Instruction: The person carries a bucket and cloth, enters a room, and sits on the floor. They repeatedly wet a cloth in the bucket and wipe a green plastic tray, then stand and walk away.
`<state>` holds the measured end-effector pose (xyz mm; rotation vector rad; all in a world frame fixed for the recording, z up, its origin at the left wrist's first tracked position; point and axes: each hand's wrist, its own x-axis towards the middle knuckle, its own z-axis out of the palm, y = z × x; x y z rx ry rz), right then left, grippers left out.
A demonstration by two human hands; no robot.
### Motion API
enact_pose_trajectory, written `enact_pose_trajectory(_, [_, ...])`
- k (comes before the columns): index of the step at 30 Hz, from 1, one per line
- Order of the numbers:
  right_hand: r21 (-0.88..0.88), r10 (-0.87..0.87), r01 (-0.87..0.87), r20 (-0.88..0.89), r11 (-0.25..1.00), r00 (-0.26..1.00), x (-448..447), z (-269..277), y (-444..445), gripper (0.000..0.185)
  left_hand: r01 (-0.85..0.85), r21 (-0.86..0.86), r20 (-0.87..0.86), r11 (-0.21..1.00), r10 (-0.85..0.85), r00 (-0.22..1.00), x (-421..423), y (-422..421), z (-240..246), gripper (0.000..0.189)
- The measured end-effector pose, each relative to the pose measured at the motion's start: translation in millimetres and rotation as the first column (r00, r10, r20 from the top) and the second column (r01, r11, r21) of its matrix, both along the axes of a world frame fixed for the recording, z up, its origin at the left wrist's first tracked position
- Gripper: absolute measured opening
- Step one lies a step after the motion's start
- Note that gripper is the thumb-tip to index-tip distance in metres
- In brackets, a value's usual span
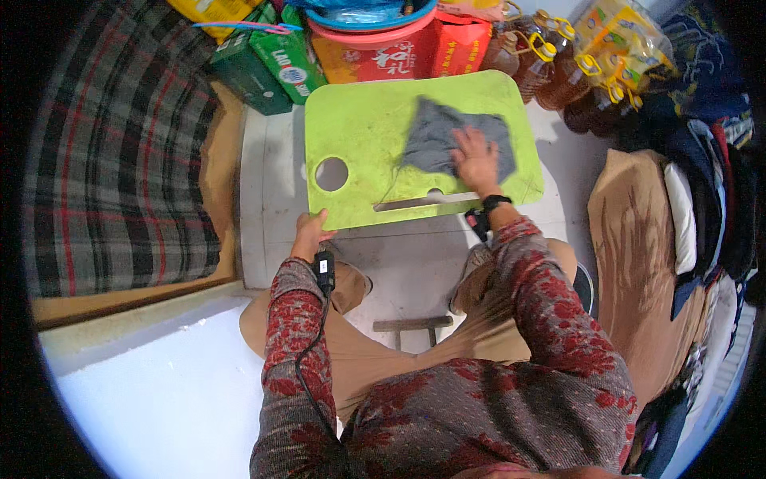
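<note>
A lime-green small tabletop point(359, 132) with a round hole and a long slot lies in front of me, with dark marks on its surface. Flat on a crumpled grey cloth point(431, 143), my right hand point(477, 157) presses with its fingers spread, at the right part of the tabletop. My left hand point(312, 232) grips the near left corner of the tabletop, thumb on top; its other fingers are partly hidden. Both wrists wear black straps or devices, and a cable runs along the left sleeve.
Cardboard boxes point(395, 60) and stacked plastic basins point(371, 27) stand beyond the tabletop. Bottles of dark liquid point(559, 90) are at the back right. A plaid-covered bed point(131, 167) is at left, piled clothes point(634, 221) at right. A small stool point(413, 324) shows between my legs.
</note>
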<state>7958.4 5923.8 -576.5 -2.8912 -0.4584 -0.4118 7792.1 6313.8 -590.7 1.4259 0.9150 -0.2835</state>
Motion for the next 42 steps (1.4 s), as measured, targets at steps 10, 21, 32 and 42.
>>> enact_pose_trajectory(10, [0.007,-0.078,0.078,0.014,0.997,0.997,-36.9,-10.6,104.9,0.06,0.031,0.052,0.023,0.998,-0.033,0.999,2.0,-6.4,0.8,0.034])
enact_pose_trajectory(21, [0.065,0.099,-0.096,-0.041,0.993,0.994,-23.9,-1.0,59.6,0.051,0.024,0.006,0.003,1.0,-0.024,1.0,2.3,-1.1,-7.8,0.031])
enact_pose_trajectory(32, [-0.016,-0.656,0.656,-0.052,0.754,0.753,-36.8,-20.0,-39.6,0.061,0.031,0.046,-0.06,0.998,-0.028,0.998,12.5,-0.6,-19.9,0.032])
enact_pose_trajectory(42, [0.013,-0.601,0.605,-0.103,0.796,0.793,54.0,-21.9,-51.1,0.068,-0.012,0.132,0.046,0.991,0.006,0.999,6.1,-9.1,-24.8,0.028])
